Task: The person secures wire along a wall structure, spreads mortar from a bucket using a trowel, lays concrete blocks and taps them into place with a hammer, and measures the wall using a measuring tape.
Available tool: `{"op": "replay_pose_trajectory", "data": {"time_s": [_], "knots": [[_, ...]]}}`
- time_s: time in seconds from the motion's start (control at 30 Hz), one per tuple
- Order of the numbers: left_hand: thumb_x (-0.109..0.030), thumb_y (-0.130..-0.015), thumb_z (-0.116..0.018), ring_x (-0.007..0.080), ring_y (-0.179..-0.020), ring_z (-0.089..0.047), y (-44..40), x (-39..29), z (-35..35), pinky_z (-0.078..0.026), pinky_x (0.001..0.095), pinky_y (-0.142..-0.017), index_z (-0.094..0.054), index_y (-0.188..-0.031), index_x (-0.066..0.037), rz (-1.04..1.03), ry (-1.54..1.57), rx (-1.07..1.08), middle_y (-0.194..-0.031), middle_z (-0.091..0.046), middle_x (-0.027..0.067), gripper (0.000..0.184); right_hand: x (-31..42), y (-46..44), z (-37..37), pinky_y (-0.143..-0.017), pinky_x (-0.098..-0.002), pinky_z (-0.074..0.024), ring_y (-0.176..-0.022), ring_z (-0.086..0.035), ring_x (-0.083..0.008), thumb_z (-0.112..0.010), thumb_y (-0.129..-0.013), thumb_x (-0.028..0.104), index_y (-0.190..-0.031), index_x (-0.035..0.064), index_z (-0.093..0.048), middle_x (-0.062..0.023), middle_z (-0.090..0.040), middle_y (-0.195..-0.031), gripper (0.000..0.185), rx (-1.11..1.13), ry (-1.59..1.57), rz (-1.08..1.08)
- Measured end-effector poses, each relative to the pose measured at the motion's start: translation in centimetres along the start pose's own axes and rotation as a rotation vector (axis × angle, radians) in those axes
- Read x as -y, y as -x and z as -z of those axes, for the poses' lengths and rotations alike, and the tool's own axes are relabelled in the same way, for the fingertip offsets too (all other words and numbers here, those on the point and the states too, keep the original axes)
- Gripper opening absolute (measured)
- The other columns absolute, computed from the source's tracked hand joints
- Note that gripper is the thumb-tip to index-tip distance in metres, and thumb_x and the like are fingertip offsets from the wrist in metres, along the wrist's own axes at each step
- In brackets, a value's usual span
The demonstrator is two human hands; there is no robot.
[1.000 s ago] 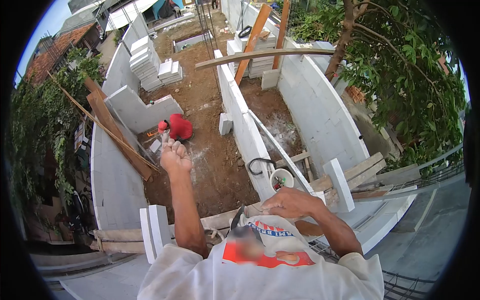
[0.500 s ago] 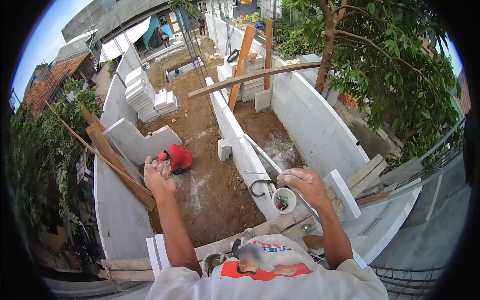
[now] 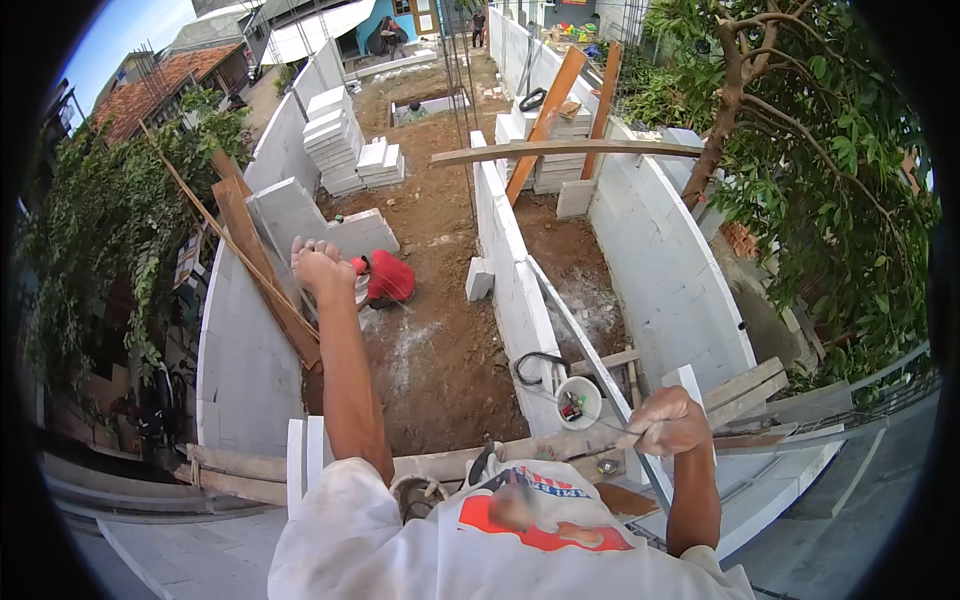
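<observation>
My left hand (image 3: 322, 268) is raised at arm's length on the left, fingers curled closed; what lies inside them is too small to make out. My right hand (image 3: 670, 422) is closed on a thin string (image 3: 612, 429), which leads off to the left and becomes too faint to follow. Just left of my right hand, a white bucket (image 3: 578, 403) holds small items. A black looped object (image 3: 538, 366) lies beside the bucket, on the middle block wall (image 3: 518, 290).
Below, a person in red (image 3: 390, 278) crouches on the soil (image 3: 430, 360), partly behind my left hand. Wooden planks (image 3: 460, 458) cross in front of me. A long beam (image 3: 560, 148) spans the walls. White blocks (image 3: 335, 140) are stacked further off, with a tree (image 3: 735, 100) at right.
My right hand has moved right and down, and its fingers are closed more fully. My left hand has risen, still curled. The whole view has shifted as well.
</observation>
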State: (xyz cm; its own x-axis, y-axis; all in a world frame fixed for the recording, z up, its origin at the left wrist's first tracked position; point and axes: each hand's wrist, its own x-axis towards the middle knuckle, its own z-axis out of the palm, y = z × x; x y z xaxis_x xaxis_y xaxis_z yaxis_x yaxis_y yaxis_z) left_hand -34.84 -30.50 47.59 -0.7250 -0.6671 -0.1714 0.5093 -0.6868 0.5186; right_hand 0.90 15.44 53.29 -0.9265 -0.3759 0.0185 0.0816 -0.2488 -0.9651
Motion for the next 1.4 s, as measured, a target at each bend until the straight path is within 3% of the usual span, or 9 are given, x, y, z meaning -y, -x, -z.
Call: {"op": "replay_pose_trajectory", "data": {"time_s": [0.17, 0.33, 0.5, 0.57, 0.8, 0.93, 1.13, 1.27, 1.4], "knots": [[-0.006, -0.107, -0.047, 0.0106, -0.057, -0.038, -2.3, -1.4, -0.8, -0.026, 0.0251, -0.044, -0.053, -0.124, -0.005, 0.538, 0.319, 0.340, -0.083, -0.050, 0.0024, 0.019, -6.4, -1.5, 2.6, -0.065, -0.0393, -0.0570, -0.069, -0.073, -0.0289, -0.075, -0.096, 0.016, -0.099, -0.0059, -0.076, -0.0134, -0.077, -0.080, 0.023, -0.299, 1.571, -0.197], [-0.012, -0.109, -0.048, 0.0140, -0.057, -0.036, -3.1, 0.4, -0.1, -0.025, 0.0284, -0.043, -0.055, -0.112, -0.005, 0.290, -0.079, 0.388, -0.078, -0.044, 0.0021, 0.011, -2.6, 2.3, 4.9, -0.069, -0.0416, -0.0572, -0.069, -0.073, -0.0337, -0.074, -0.092, 0.013, -0.109, 0.0070, -0.081, -0.0208, -0.076, -0.082, 0.019, -0.393, 0.118, 0.109], [-0.011, -0.109, -0.048, 0.0122, -0.056, -0.038, -7.4, -0.4, 1.3, -0.026, 0.0264, -0.043, -0.058, -0.107, -0.008, 0.628, 0.365, 0.329, -0.079, -0.050, 0.0029, 0.011, -4.0, -0.2, -0.3, -0.063, -0.0405, -0.0552, -0.060, -0.069, -0.0274, -0.076, -0.094, 0.016, -0.101, -0.0055, -0.080, -0.0218, -0.078, -0.083, 0.023, 0.307, 0.907, -0.214], [-0.013, -0.109, -0.047, 0.0110, -0.054, -0.036, -3.6, -1.4, -0.5, -0.024, 0.0269, -0.043, -0.054, -0.096, -0.009, 0.510, 0.083, 0.343, -0.074, -0.046, 0.0019, 0.014, -7.5, 0.6, 4.8, -0.067, -0.0282, -0.0530, -0.073, -0.068, -0.0140, -0.079, -0.090, 0.020, -0.100, -0.0073, -0.077, -0.0124, -0.079, -0.086, 0.029, -0.684, 1.472, -0.109], [-0.006, -0.106, -0.048, 0.0088, -0.052, -0.031, -7.6, 0.4, 1.3, -0.023, 0.0268, -0.043, -0.052, -0.093, -0.009, 0.281, 0.225, 0.189, -0.070, -0.040, -0.0010, 0.014, -1.6, 1.3, -2.0, -0.061, -0.0404, -0.0518, -0.070, -0.073, -0.0244, -0.074, -0.096, 0.018, -0.098, -0.0065, -0.075, -0.0098, -0.076, -0.076, 0.024, 0.226, 0.291, -0.024], [-0.003, -0.105, -0.048, 0.0086, -0.052, -0.030, -10.6, 0.9, 2.4, -0.023, 0.0262, -0.044, -0.048, -0.088, -0.010, 0.569, 0.366, 0.239, -0.070, -0.039, -0.0023, 0.019, -6.7, 0.6, 2.7, -0.067, -0.0368, -0.0550, -0.069, -0.071, -0.0190, -0.078, -0.090, 0.019, -0.107, -0.0005, -0.079, -0.0122, -0.077, -0.081, 0.026, -0.419, 1.552, -0.254], [-0.008, -0.101, -0.043, 0.0135, -0.053, -0.029, -11.5, 2.0, 3.1, -0.023, 0.0277, -0.045, -0.042, -0.086, -0.012, 0.175, -0.287, 0.231, -0.074, -0.036, 0.0002, 0.015, -2.9, 4.4, 3.1, -0.067, -0.0391, -0.0549, -0.066, -0.068, -0.0274, -0.079, -0.089, 0.025, -0.110, 0.0068, -0.081, -0.0205, -0.076, -0.083, 0.028, -0.252, 0.093, 0.086], [-0.003, -0.101, -0.044, 0.0110, -0.049, -0.028, -12.0, 1.6, 3.3, -0.021, 0.0274, -0.044, -0.043, -0.084, -0.012, 0.381, -0.009, 0.143, -0.071, -0.039, -0.0010, 0.019, -4.4, 2.2, 0.9, -0.073, -0.0327, -0.0552, -0.077, -0.072, -0.0181, -0.082, -0.090, 0.021, -0.106, -0.0019, -0.079, -0.0137, -0.078, -0.084, 0.029, 0.038, 1.461, -0.375], [-0.001, -0.100, -0.041, 0.0108, -0.049, -0.031, -10.8, 2.1, 4.1, -0.020, 0.0285, -0.043, -0.044, -0.082, -0.011, 0.260, -0.274, 0.227, -0.068, -0.041, -0.0016, 0.021, -2.0, 4.6, 2.7, -0.079, -0.0359, -0.0572, -0.084, -0.076, -0.0247, -0.079, -0.089, 0.019, -0.107, -0.0003, -0.080, -0.0189, -0.079, -0.094, 0.026, -0.685, 0.540, 0.029]]}}
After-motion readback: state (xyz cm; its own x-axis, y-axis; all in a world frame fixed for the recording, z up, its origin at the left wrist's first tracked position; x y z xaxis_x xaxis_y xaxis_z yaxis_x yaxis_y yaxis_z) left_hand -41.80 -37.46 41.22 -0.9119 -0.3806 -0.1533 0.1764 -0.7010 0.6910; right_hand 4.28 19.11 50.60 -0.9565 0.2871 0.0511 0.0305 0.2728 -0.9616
